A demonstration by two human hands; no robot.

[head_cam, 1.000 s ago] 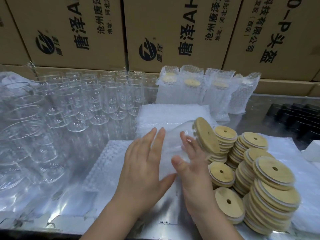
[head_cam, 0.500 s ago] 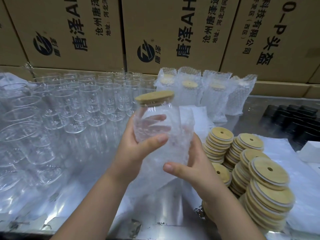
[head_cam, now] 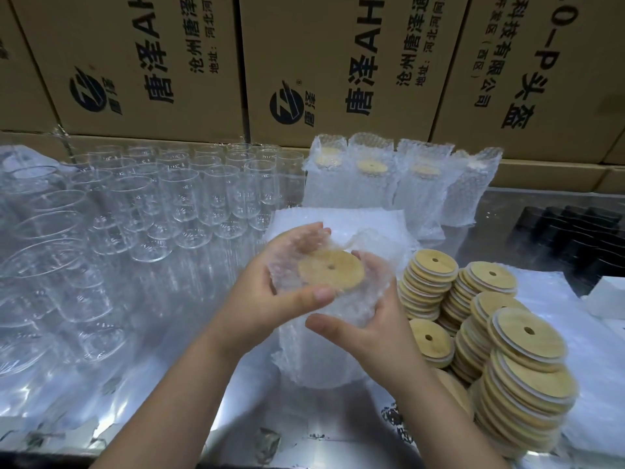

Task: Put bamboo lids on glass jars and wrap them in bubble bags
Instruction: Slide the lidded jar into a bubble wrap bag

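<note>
Centrally, item one: left hand [head_cam: 270, 299], fingers curled around the upper left side of a bubble bag [head_cam: 318, 333], thumb pressed across its front just below the lid. Fingertips show through the plastic at the bag's open mouth.

Item two: right hand [head_cam: 378, 330], cupping the bag from the right and underneath, thumb extended across the front, fingers closed behind.

Item three: glass jar inside the bag, held between both hands above the table, tilted so its top faces the camera. Jar walls mostly hidden by bubble film.

Item four: bamboo lid [head_cam: 331, 270], round, with a small centre hole, seated on the jar mouth inside the bag.

Item five: flat stack of bubble bags [head_cam: 372, 225], lying on the table just behind the hands.

Item six: stacks of loose bamboo lids [head_cam: 521, 377], several leaning piles, right of the hands, resting on white sheeting.

Item seven: empty glass jars [head_cam: 176, 201], many, upright in rows, filling the left half of the table.

Item eight: four wrapped jars [head_cam: 399, 184], upright in a row at the back, lids visible through three of them.

Item nine: black items [head_cam: 575, 238], far right, too dark to identify.

Item ten: cardboard cartons [head_cam: 304, 69] with printed black lettering, stacked as a wall behind the reflective table [head_cam: 169, 418].
</note>
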